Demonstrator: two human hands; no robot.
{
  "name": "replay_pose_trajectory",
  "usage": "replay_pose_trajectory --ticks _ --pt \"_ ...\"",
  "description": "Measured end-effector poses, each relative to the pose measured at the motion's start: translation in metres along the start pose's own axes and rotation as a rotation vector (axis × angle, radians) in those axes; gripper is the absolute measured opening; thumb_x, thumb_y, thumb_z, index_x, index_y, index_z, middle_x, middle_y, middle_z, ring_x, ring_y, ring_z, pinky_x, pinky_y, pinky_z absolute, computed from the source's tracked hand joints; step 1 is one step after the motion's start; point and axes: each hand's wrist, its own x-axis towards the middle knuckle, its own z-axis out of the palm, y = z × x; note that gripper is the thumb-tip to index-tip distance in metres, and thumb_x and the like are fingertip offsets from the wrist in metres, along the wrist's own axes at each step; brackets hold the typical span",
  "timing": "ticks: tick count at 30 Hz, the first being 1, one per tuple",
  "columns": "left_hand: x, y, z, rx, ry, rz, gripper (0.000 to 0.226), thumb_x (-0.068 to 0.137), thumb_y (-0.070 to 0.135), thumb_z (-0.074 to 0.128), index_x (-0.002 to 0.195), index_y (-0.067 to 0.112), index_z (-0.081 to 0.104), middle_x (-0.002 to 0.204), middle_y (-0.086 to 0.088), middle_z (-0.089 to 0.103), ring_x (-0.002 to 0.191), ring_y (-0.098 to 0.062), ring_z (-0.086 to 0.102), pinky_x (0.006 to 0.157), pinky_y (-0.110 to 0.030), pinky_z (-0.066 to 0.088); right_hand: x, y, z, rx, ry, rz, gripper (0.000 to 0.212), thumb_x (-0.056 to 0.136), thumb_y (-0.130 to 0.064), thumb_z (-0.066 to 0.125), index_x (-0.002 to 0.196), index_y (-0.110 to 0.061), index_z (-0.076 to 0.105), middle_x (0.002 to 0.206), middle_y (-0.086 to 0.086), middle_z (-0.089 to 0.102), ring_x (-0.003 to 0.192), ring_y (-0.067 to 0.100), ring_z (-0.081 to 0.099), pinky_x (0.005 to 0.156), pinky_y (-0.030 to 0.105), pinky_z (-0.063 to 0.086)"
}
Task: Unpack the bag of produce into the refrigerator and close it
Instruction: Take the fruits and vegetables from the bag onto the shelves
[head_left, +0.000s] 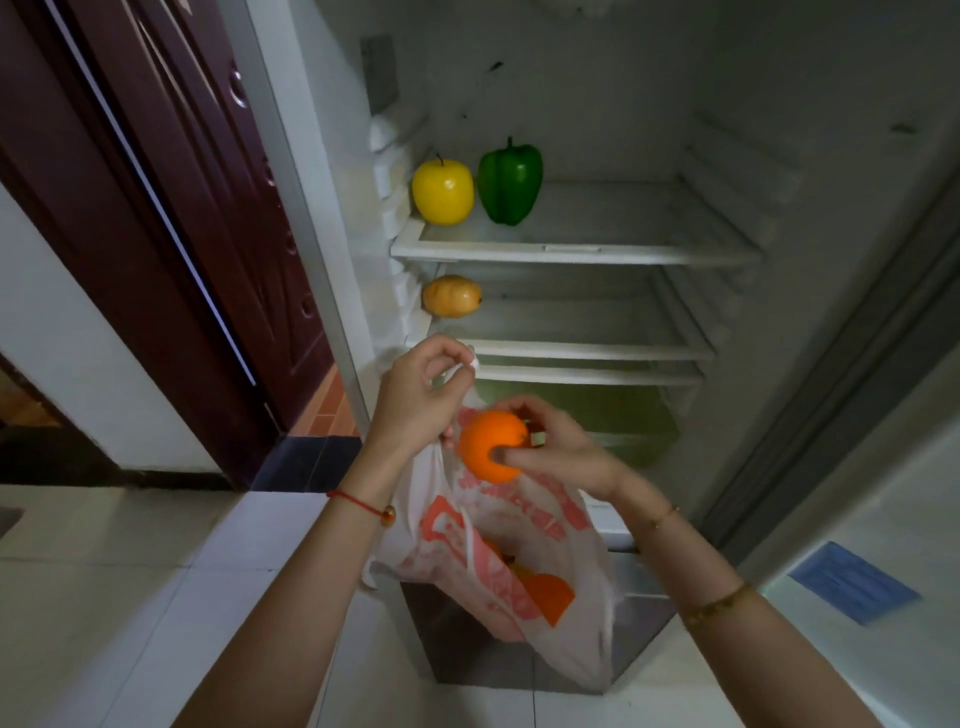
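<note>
My left hand (423, 387) pinches the handles of a white plastic bag (561, 613) with red print, which hangs in front of the open refrigerator. Just above the bag's mouth, my right hand (558, 449) grips an orange (485, 441). More orange produce (545, 595) shows through the bag's side. On the refrigerator's upper shelf (571, 252) stand a yellow apple (443, 191) and a green bell pepper (510, 179), side by side at the left. A brownish-yellow fruit (451, 296) lies at the left of the shelf below.
The refrigerator door (857, 519) stands open at the right, with a blue sticker (852, 582) on it. A greenish crisper drawer (597, 415) sits under the lowest shelf. A dark red door (171, 208) stands at the left. The floor is pale tile.
</note>
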Motion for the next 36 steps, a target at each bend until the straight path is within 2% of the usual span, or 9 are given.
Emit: replay_pose_trajectory --ticks 7,11,16,19,21,25,30,34,36 --pt "0.017 0.009 0.018 -0.025 -0.008 0.016 0.01 0.092 0.012 0.059 0.084 0.017 0.062 0.1 -0.005 0.072 0.033 -0.004 0.046 0.039 -0.023 0.037 0.006 -0.05 -0.065 0.004 0.317 -0.162 0.049 0.08 -0.016 0.077 0.123 -0.022 0.055 0.118 -0.005 0.058 0.102 0.004 0.055 0.077 0.011 0.045" --pt "0.028 0.014 0.021 -0.032 0.014 0.021 0.005 0.094 0.016 0.061 0.089 0.015 0.063 0.108 -0.003 0.072 0.03 -0.015 0.045 0.037 -0.024 0.038 0.026 -0.083 -0.094 0.004 0.509 -0.265 0.05 0.079 -0.018 0.078 0.123 -0.018 0.052 0.116 -0.004 0.057 0.099 0.007 0.056 0.078 0.017 0.047" --pt "0.043 0.023 0.02 -0.024 0.043 0.052 0.004 0.093 0.015 0.06 0.091 0.013 0.062 0.106 -0.007 0.073 0.03 -0.016 0.045 0.036 -0.023 0.037 0.06 -0.11 -0.133 -0.055 0.67 -0.309 0.062 0.075 -0.029 0.078 0.124 -0.015 0.044 0.12 0.0 0.053 0.108 0.016 0.054 0.082 0.022 0.046" --pt "0.052 0.028 0.019 -0.027 0.06 0.071 0.004 0.094 0.014 0.06 0.093 0.011 0.061 0.096 -0.004 0.071 0.03 -0.014 0.045 0.036 -0.021 0.037 0.086 -0.119 -0.153 -0.142 0.697 -0.315 0.067 0.064 -0.044 0.072 0.121 -0.019 0.044 0.119 0.001 0.052 0.113 0.023 0.052 0.086 0.031 0.048" --pt "0.058 0.033 0.019 -0.014 0.079 0.1 0.004 0.094 0.015 0.06 0.092 0.012 0.061 0.086 -0.001 0.068 0.03 -0.013 0.045 0.035 -0.022 0.037 0.103 -0.121 -0.163 -0.225 0.702 -0.309 0.068 0.065 -0.043 0.072 0.122 -0.016 0.048 0.12 0.002 0.047 0.117 0.025 0.049 0.092 0.036 0.048" --pt "0.065 0.038 0.017 0.021 0.099 0.12 0.005 0.095 0.016 0.06 0.092 0.012 0.062 0.072 0.007 0.062 0.03 -0.012 0.045 0.036 -0.022 0.037 0.13 -0.12 -0.172 -0.375 0.649 -0.252 0.076 0.065 -0.045 0.069 0.131 -0.014 0.051 0.128 0.009 0.045 0.121 0.028 0.046 0.095 0.031 0.041" --pt "0.06 0.026 0.016 -0.024 0.092 0.054 0.005 0.094 0.017 0.061 0.089 0.017 0.063 0.083 0.0 0.072 0.03 -0.013 0.044 0.035 -0.021 0.035 0.145 -0.105 -0.17 -0.417 0.594 -0.208 0.08 0.069 -0.043 0.069 0.139 -0.013 0.046 0.134 0.011 0.05 0.124 0.031 0.046 0.1 0.037 0.042" --pt "0.054 0.02 0.013 -0.051 0.079 0.015 0.006 0.093 0.017 0.061 0.088 0.018 0.064 0.074 -0.012 0.071 0.028 -0.015 0.042 0.034 -0.021 0.035 0.149 -0.099 -0.168 -0.364 0.598 -0.19 0.083 0.072 -0.038 0.072 0.144 -0.017 0.036 0.133 0.011 0.052 0.125 0.031 0.046 0.103 0.041 0.044" --pt "0.052 0.017 0.012 -0.047 0.065 0.016 0.005 0.093 0.017 0.061 0.088 0.017 0.064 0.087 -0.009 0.074 0.028 -0.015 0.043 0.034 -0.021 0.035 0.15 -0.098 -0.169 -0.358 0.597 -0.193 0.083 0.074 -0.037 0.072 0.145 -0.018 0.034 0.133 0.011 0.052 0.125 0.031 0.046 0.102 0.039 0.043"
